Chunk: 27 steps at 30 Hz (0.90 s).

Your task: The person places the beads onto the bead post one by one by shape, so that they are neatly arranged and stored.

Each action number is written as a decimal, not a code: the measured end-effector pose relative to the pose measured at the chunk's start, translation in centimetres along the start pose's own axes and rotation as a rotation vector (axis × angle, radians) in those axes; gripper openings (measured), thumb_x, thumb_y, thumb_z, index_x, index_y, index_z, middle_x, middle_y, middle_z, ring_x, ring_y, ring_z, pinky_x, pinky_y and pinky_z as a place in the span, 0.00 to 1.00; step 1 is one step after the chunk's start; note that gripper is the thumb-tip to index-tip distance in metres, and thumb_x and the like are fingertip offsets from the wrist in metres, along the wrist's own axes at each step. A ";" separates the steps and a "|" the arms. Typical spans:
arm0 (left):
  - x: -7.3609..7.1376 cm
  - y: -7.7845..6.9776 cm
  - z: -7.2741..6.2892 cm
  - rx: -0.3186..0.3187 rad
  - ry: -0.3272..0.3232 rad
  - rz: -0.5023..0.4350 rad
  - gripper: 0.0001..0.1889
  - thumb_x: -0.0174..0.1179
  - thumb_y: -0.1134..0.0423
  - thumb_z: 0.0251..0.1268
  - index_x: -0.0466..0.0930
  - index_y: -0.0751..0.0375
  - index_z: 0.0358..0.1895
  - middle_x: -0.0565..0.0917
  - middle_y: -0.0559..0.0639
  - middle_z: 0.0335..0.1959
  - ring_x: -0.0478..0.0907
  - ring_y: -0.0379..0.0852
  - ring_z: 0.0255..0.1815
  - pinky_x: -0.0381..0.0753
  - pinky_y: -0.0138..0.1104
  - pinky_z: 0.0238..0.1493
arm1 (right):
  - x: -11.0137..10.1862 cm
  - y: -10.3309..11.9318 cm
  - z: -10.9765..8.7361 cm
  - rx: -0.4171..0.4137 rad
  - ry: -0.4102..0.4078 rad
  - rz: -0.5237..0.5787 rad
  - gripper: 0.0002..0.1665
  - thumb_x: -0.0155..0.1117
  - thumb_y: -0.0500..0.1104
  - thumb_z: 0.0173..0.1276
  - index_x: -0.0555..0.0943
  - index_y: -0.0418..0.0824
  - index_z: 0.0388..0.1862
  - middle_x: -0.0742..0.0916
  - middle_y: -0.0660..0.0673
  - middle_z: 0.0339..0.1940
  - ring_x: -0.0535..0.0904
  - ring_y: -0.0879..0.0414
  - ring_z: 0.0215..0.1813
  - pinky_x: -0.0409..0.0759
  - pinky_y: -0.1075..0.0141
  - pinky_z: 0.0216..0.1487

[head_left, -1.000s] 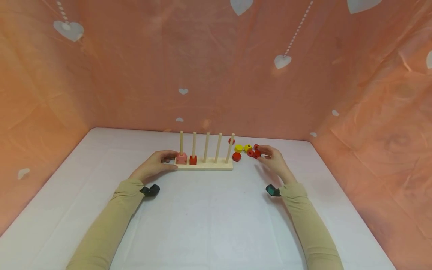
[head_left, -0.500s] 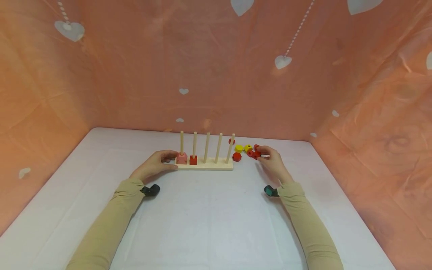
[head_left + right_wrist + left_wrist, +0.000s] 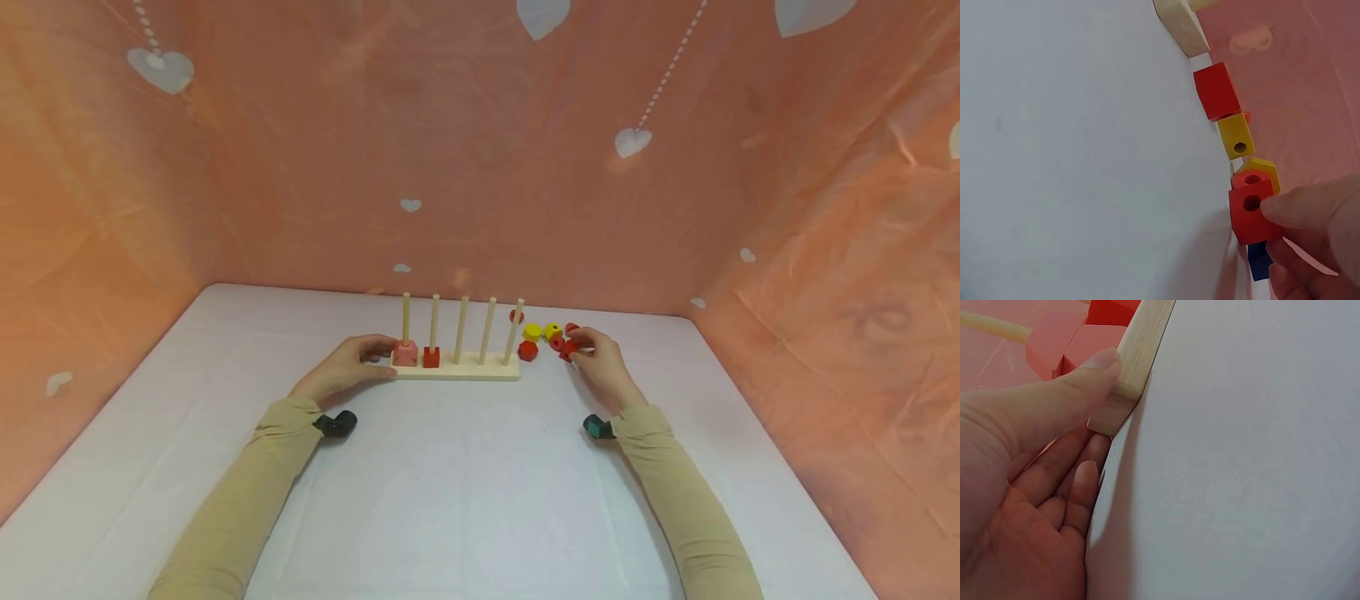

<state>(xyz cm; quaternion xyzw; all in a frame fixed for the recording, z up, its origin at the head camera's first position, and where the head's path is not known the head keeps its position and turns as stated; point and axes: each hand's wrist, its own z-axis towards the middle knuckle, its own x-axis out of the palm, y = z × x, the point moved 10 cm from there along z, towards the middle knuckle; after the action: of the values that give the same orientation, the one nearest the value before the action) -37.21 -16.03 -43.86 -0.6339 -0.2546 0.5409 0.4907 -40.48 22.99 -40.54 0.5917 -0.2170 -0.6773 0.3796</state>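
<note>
Peg board (image 3: 465,374) | long axis sideways, pegs (image 3: 461,329) upright | hands: left (image 3: 349,365) gripping it, right (image 3: 606,368) pinching red block (image 3: 1249,224)

- In front of the pegboard (image 3: 468,373), the desk (image 3: 465,492) gives wide passage.
- At its left end, the left hand (image 3: 341,368) blocks access.
- Right of it, clustered blocks (image 3: 528,351) and the right hand (image 3: 604,367) stand in the way.

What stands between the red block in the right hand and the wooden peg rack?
A loose red block near the rack lies between; a small red bead and two yellow blocks lie slightly farther back. Nothing visible separates the right hand from its pinched red block.
</note>
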 end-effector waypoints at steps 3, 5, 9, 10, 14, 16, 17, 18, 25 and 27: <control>0.0 -0.2 0.0 0.012 -0.001 0.008 0.31 0.71 0.61 0.54 0.71 0.64 0.63 0.75 0.58 0.59 0.70 0.56 0.59 0.66 0.49 0.62 | 0.2 -0.4 -0.1 0.040 0.017 0.033 0.24 0.60 0.28 0.64 0.73 0.32 0.60 0.79 0.37 0.54 0.73 0.44 0.55 0.76 0.54 0.56; 0.0 -0.2 0.1 0.021 0.000 0.023 0.31 0.71 0.61 0.54 0.72 0.64 0.62 0.75 0.58 0.59 0.70 0.56 0.59 0.67 0.49 0.62 | 0.3 -0.5 -0.2 0.052 0.022 0.051 0.26 0.62 0.28 0.63 0.73 0.33 0.61 0.79 0.38 0.54 0.73 0.45 0.55 0.76 0.55 0.56; -0.1 -0.3 0.1 0.031 0.000 0.042 0.31 0.71 0.61 0.54 0.72 0.64 0.62 0.75 0.59 0.59 0.70 0.56 0.59 0.67 0.49 0.62 | 0.2 -0.3 -0.2 0.045 0.026 0.063 0.29 0.66 0.27 0.60 0.73 0.34 0.61 0.79 0.37 0.51 0.75 0.45 0.52 0.78 0.56 0.54; 0.0 -0.3 0.1 0.030 0.000 0.046 0.31 0.71 0.61 0.54 0.71 0.64 0.62 0.75 0.59 0.59 0.70 0.56 0.59 0.67 0.49 0.62 | 0.2 -0.2 -0.2 0.044 0.028 0.062 0.29 0.66 0.27 0.59 0.73 0.34 0.61 0.79 0.37 0.50 0.75 0.45 0.52 0.78 0.56 0.54; -0.1 -0.3 0.1 0.021 0.000 0.048 0.31 0.70 0.61 0.55 0.71 0.65 0.63 0.75 0.59 0.59 0.70 0.57 0.59 0.67 0.50 0.62 | 0.3 -0.2 -0.4 0.061 0.042 0.059 0.31 0.68 0.29 0.59 0.72 0.36 0.62 0.78 0.39 0.50 0.74 0.45 0.52 0.76 0.55 0.56; -0.1 -0.3 0.1 0.018 -0.002 0.051 0.31 0.70 0.61 0.55 0.71 0.64 0.63 0.75 0.59 0.59 0.70 0.57 0.59 0.67 0.50 0.62 | 0.4 -0.2 -0.5 0.061 0.046 0.050 0.32 0.69 0.30 0.59 0.72 0.37 0.63 0.78 0.39 0.50 0.74 0.45 0.53 0.76 0.55 0.57; -0.2 -0.3 0.0 0.017 -0.003 0.051 0.31 0.70 0.62 0.55 0.71 0.64 0.62 0.75 0.59 0.59 0.70 0.57 0.59 0.67 0.50 0.62 | 0.4 -0.3 -0.6 0.062 0.048 0.046 0.32 0.69 0.31 0.59 0.72 0.37 0.63 0.78 0.39 0.50 0.74 0.45 0.53 0.76 0.55 0.57; -0.2 -0.3 0.0 0.017 -0.004 0.052 0.31 0.70 0.62 0.55 0.71 0.64 0.62 0.75 0.59 0.59 0.70 0.57 0.59 0.67 0.49 0.62 | 0.5 -0.3 -0.6 0.060 0.050 0.041 0.31 0.69 0.31 0.59 0.72 0.37 0.63 0.78 0.39 0.50 0.74 0.45 0.53 0.76 0.55 0.57; -0.1 -0.2 0.1 0.016 -0.002 0.061 0.31 0.70 0.61 0.56 0.71 0.63 0.63 0.75 0.58 0.60 0.69 0.57 0.59 0.66 0.49 0.62 | 0.5 0.0 -0.9 0.035 0.039 0.010 0.28 0.67 0.32 0.61 0.74 0.37 0.61 0.79 0.39 0.48 0.74 0.45 0.52 0.76 0.55 0.56; -0.1 -0.2 0.1 0.012 -0.003 0.057 0.31 0.70 0.61 0.56 0.71 0.63 0.63 0.75 0.58 0.60 0.69 0.57 0.59 0.66 0.49 0.62 | 0.5 0.1 -1.0 0.029 0.035 0.003 0.27 0.66 0.32 0.62 0.74 0.37 0.61 0.79 0.39 0.48 0.74 0.45 0.53 0.76 0.54 0.56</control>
<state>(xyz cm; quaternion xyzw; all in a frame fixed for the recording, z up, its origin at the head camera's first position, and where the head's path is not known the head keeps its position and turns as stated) -37.28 -15.99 -43.68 -0.6372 -0.2339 0.5569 0.4787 -39.53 22.69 -40.98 0.6084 -0.2211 -0.6632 0.3757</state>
